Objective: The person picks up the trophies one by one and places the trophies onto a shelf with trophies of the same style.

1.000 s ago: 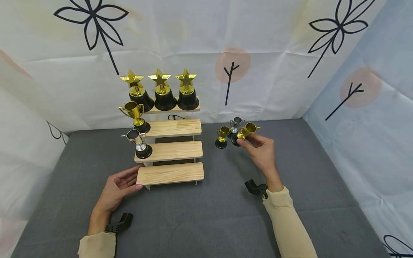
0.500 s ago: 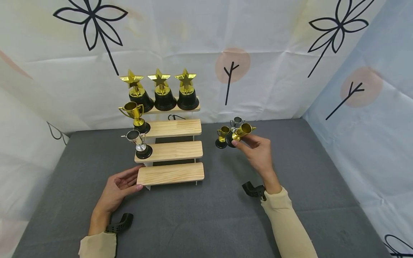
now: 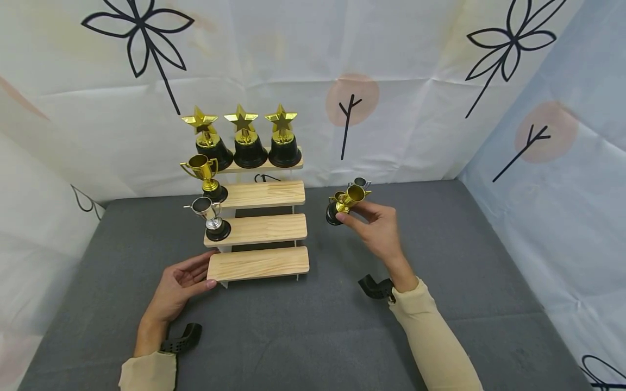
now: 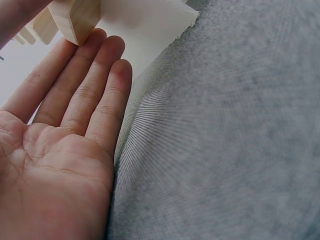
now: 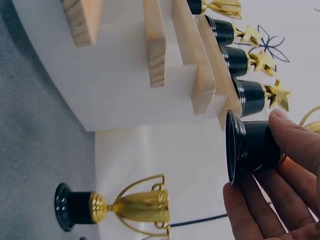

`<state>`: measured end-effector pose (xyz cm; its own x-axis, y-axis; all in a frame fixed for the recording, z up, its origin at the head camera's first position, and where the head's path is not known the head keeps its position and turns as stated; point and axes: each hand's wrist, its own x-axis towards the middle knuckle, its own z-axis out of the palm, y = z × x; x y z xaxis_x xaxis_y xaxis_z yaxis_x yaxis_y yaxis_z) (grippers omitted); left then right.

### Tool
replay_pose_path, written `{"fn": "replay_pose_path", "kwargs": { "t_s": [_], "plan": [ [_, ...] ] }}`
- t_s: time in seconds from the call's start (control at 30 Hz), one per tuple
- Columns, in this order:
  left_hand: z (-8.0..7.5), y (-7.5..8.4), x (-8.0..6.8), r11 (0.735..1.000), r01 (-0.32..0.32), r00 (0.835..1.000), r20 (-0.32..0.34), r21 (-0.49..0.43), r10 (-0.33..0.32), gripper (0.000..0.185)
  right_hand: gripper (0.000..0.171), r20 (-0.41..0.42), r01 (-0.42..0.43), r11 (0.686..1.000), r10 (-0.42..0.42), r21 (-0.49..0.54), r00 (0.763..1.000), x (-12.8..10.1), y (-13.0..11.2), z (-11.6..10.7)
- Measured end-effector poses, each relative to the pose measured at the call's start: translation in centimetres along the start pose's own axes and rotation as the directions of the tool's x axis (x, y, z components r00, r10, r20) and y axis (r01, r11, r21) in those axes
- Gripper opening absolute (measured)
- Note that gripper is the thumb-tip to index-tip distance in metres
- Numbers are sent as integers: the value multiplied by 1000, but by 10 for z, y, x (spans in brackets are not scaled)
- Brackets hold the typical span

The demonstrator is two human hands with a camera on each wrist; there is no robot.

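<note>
Head view: a gold cup [image 3: 356, 193] is held by the right hand [image 3: 375, 227] above the worktop [image 3: 318, 331], to the right of the stepped shelves [image 3: 266, 227], with its top tilted rightward. Its black base is pinched between thumb and fingers, as the right wrist view shows. A second gold cup [image 5: 145, 205], upright on the worktop, is partly hidden by it in the head view, and a silver cup [image 3: 360, 182] is seen just beyond. Enough height should be given for both to be cleared, and the base should be levelled before being set down. The lowest shelf [image 3: 259, 263] is touched at its left end by the left hand [image 3: 171, 288], whose fingers are fairly straight; only light pressure is needed for steadying.
</note>
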<state>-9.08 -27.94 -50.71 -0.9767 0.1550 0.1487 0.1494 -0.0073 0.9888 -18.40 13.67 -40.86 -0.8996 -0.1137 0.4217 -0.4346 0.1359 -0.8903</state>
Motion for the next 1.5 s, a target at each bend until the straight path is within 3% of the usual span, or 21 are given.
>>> {"fn": "replay_pose_path", "kwargs": {
  "t_s": [0.27,0.67,1.13,1.5],
  "plan": [
    [-1,-1,0,1000,3,1000,2,2,-3,67,32,37,23,999,-22,-38,999,10,-8,11],
    [-3,-3,1,1000,8,1000,5,6,-8,67,32,59,53,998,-54,19,997,27,-20,34],
    [-2,-2,2,1000,16,1000,6,9,-16,67,32,101,76,985,-92,154,991,48,-31,62],
    [-2,-3,1,1000,15,1000,0,20,-15,67,31,127,93,987,-109,132,986,57,-35,83]
  ]
}}
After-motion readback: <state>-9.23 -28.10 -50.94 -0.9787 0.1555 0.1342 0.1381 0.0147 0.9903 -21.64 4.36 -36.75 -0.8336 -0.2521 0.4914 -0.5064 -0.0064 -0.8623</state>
